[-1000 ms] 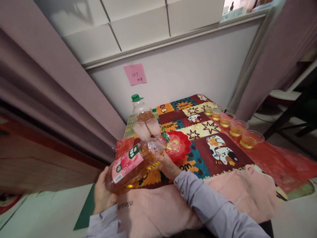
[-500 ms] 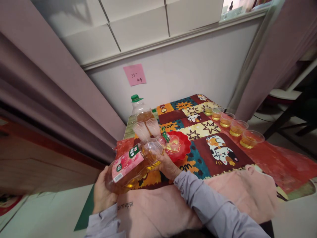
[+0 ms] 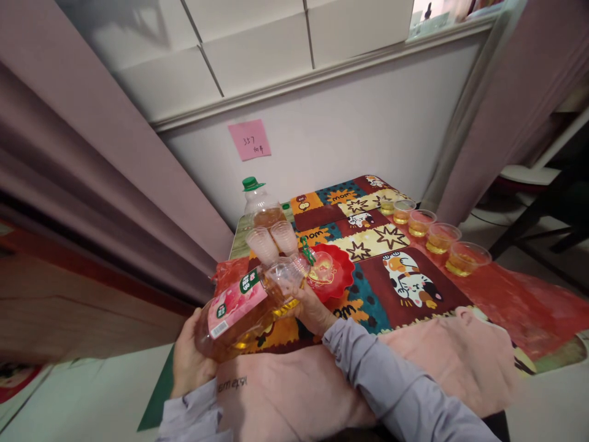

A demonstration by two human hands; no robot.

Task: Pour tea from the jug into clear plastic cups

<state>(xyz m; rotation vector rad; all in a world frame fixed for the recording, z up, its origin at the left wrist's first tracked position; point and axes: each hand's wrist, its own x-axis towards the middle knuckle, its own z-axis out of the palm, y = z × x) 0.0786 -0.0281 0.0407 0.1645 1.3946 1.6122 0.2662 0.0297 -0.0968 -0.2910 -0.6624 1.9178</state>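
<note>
A large clear bottle (image 3: 237, 304) of amber drink with a pink label lies tilted across my front, its neck toward the right. My left hand (image 3: 193, 359) is closed round its base. Near the neck, my right hand (image 3: 313, 310) grips from the right side, its fingers partly hidden. The bottle's mouth, with a green piece (image 3: 306, 250) by it, is over or beside a clear plastic cup (image 3: 322, 264); I cannot tell which. That cup stands on a red scalloped plate (image 3: 344, 283) and shows some yellowish liquid.
Two stacks of clear cups (image 3: 262, 245) stand behind the bottle. Farther back is another bottle (image 3: 263, 205) with a green cap. Several cups of yellowish drink (image 3: 464, 261) line the right side of the patterned tablecloth (image 3: 381, 294). Pink cloth (image 3: 442, 356) lies along the near edge.
Almost nothing differs. Both hands keep the bottle at about the same tilt, and the view has shifted very slightly.
</note>
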